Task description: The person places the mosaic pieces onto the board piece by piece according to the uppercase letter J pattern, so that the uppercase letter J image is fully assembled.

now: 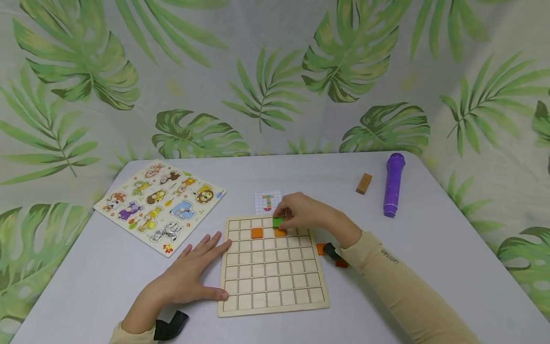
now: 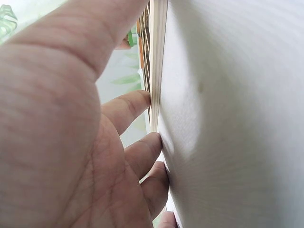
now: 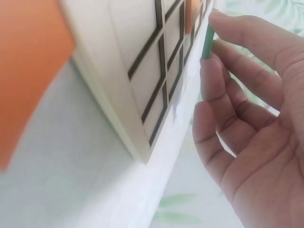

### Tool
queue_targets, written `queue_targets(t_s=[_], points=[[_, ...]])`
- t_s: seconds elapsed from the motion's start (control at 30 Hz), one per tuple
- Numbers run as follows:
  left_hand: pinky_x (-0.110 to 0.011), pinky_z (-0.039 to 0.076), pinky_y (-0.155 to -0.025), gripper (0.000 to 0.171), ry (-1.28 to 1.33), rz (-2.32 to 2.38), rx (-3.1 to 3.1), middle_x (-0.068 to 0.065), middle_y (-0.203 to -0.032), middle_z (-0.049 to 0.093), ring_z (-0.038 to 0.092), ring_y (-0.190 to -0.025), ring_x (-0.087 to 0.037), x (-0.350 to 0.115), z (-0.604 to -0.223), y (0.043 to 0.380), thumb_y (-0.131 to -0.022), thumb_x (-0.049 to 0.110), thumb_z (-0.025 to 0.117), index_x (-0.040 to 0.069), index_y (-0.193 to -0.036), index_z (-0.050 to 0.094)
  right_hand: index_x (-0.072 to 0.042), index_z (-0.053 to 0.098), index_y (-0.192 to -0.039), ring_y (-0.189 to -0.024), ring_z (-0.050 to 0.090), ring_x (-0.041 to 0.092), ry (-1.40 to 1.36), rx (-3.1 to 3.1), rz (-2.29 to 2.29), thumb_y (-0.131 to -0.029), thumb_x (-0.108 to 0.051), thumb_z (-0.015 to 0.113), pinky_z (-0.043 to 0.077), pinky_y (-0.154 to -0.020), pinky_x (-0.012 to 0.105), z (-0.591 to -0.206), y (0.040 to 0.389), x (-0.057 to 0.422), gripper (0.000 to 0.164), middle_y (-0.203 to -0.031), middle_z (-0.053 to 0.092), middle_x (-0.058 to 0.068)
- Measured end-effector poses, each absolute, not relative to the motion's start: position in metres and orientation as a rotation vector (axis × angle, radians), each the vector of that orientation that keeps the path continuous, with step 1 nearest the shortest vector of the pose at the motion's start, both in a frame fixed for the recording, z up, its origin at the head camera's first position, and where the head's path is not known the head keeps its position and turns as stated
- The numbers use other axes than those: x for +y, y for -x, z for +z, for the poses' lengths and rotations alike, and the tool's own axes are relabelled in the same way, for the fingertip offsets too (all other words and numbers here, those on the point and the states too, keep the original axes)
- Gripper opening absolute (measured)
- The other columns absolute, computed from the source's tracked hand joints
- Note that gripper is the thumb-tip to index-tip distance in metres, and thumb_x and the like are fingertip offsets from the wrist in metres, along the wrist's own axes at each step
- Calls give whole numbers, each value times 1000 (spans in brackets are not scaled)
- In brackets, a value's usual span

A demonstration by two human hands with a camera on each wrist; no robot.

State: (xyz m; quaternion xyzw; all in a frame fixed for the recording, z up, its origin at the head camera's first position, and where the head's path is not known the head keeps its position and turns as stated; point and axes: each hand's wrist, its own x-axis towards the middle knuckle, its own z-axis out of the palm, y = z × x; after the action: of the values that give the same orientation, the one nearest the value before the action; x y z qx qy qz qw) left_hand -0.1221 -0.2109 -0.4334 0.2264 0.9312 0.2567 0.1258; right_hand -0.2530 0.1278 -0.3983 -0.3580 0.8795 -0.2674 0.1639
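A wooden grid board (image 1: pixel 272 284) lies on the table, with one orange square tile (image 1: pixel 256 233) in its upper rows. A second orange tile (image 1: pixel 280 232) sits a little to the right, partly covered by the right hand. My right hand (image 1: pixel 306 211) pinches a green square tile (image 1: pixel 278 222) between thumb and fingertips over the board's top rows. In the right wrist view this green tile (image 3: pixel 208 40) is seen edge-on, held above the grid. My left hand (image 1: pixel 191 271) is spread at the board's left side, its thumb and a fingertip touching the edge.
Behind the board lies a small pattern card (image 1: pixel 259 203) with a coloured figure. An animal puzzle board (image 1: pixel 161 208) is at the left. A purple microphone-shaped object (image 1: pixel 393 186) and a small wooden block (image 1: pixel 364 184) lie at the right. Orange (image 1: pixel 321 249) and red (image 1: pixel 342 263) pieces lie beneath the right wrist.
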Motion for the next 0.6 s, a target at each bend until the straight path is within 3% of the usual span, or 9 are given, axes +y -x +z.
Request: queue_targets(t_s=[0.6], points=[[-80, 13, -125, 116, -657, 748, 2713, -14, -180, 24, 19, -165, -49, -210, -432, 122, -74, 73, 86, 24, -168, 39, -6, 79, -116, -87, 63, 4, 1041, 2461, -730, -95, -16, 83, 56, -80, 20, -402, 248, 112, 24, -107, 73, 3]])
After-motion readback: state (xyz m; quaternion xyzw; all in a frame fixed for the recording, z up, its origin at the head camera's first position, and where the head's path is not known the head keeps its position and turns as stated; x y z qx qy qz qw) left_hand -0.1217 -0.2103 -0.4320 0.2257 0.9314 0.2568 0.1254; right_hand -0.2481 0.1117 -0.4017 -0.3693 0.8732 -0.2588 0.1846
